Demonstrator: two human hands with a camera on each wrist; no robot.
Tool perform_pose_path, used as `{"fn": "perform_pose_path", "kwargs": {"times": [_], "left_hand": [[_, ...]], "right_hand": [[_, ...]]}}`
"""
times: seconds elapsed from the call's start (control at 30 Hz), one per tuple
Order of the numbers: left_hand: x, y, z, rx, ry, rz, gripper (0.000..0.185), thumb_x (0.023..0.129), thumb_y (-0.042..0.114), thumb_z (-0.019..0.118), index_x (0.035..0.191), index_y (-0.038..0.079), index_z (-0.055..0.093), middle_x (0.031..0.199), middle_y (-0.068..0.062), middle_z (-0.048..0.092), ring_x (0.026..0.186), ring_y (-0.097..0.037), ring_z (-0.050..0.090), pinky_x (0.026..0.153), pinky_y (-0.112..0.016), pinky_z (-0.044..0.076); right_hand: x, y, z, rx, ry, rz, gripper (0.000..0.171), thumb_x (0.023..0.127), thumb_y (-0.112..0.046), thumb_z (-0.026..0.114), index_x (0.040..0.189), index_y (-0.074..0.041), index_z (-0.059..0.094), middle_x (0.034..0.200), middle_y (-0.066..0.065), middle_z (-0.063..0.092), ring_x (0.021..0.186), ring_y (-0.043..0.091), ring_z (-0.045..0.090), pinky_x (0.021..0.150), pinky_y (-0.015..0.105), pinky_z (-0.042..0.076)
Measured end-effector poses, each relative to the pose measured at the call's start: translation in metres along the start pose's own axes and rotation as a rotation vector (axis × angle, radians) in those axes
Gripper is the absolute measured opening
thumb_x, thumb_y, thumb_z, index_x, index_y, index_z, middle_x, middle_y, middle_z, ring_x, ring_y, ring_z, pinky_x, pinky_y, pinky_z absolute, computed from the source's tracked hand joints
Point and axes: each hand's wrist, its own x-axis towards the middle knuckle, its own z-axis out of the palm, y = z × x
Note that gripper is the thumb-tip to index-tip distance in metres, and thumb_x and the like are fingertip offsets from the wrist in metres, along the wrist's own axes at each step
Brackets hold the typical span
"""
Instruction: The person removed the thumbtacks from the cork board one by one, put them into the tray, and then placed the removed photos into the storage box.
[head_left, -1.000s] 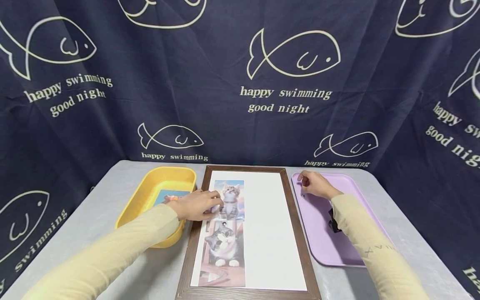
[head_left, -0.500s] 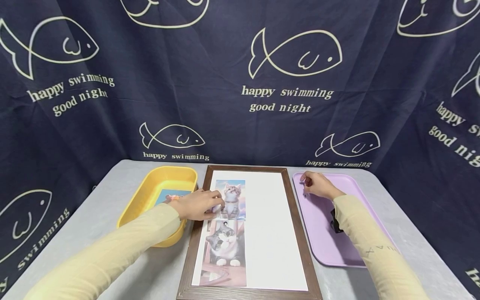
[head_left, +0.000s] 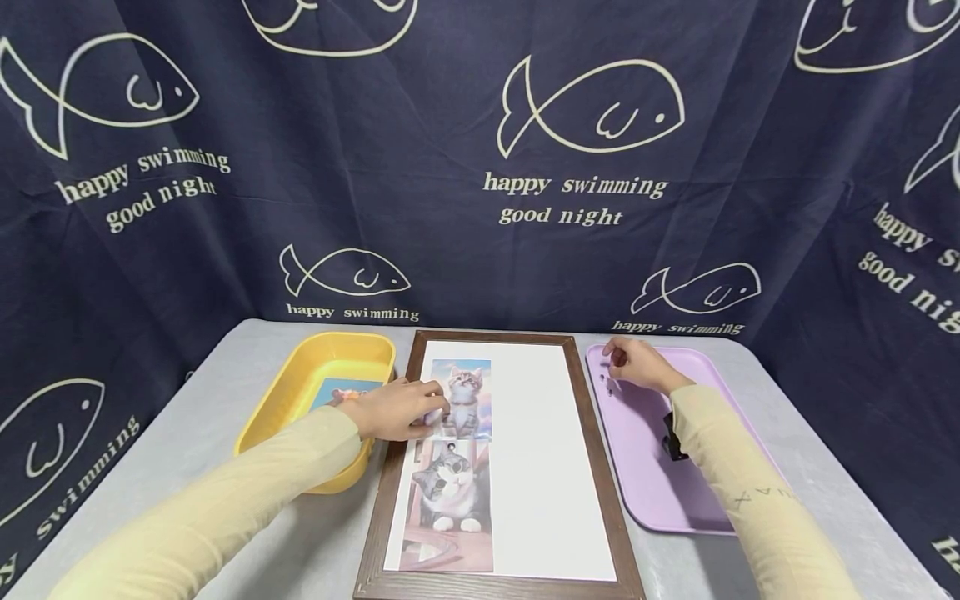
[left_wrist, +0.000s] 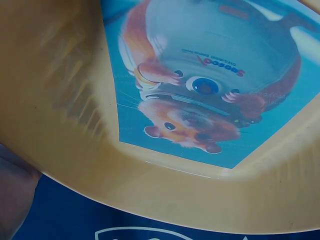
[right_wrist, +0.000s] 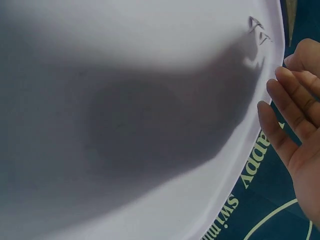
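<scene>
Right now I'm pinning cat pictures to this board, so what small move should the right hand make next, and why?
Probably carry a pin from the purple tray to the upper cat picture. The left hand presses that picture on the board, while the right hand hovers over small pins.

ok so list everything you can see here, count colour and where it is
picture frame: 1, dark brown wood with white backing, centre of table
cat pictures: 2 in a column, grey kittens, left side of the frame
yellow tray: 1, yellow, left of the frame
hamster picture: 1, orange hamster on blue, inside the yellow tray
purple tray: 1, lilac, right of the frame
small dark pins: a few, dark, far end of the purple tray
table: 1, grey cover
backdrop cloth: 1, navy with cream fish and lettering, behind the table
left hand: 1, resting on the upper cat picture
right hand: 1, over the far end of the purple tray
</scene>
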Motion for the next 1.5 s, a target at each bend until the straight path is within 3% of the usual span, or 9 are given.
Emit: {"fn": "perform_pose_path", "kwargs": {"times": [0.57,1.0,1.5], "left_hand": [[0.0,-0.001,0.001,-0.005,-0.009,-0.005,0.032,0.086,0.028,0.062,0.115,0.015,0.056,0.112,-0.003,0.054,0.087,-0.014,0.055,0.078,-0.038,0.046],[0.001,-0.001,0.001,-0.004,-0.021,-0.017,0.033,0.086,0.03,0.061,0.115,0.016,0.056,0.114,-0.002,0.054,0.089,-0.014,0.055,0.08,-0.039,0.046],[0.0,-0.001,0.002,0.0,-0.027,-0.019,0.032,0.086,0.028,0.062,0.114,0.016,0.056,0.112,-0.002,0.054,0.088,-0.013,0.055,0.079,-0.038,0.046]], "right_hand": [[0.015,-0.027,0.0,-0.031,0.001,-0.068,0.026,0.069,-0.002,0.065,0.093,0.004,0.059,0.073,0.008,0.061,0.068,0.016,0.057,0.063,0.026,0.045],[0.029,-0.055,0.02,-0.015,-0.038,-0.125,0.022,0.074,-0.003,0.064,0.095,0.003,0.06,0.075,0.006,0.062,0.069,0.014,0.057,0.064,0.027,0.047],[0.043,-0.093,0.044,-0.047,-0.092,-0.224,0.024,0.071,-0.007,0.066,0.093,0.0,0.061,0.076,0.004,0.063,0.071,0.012,0.058,0.065,0.023,0.046]]}}
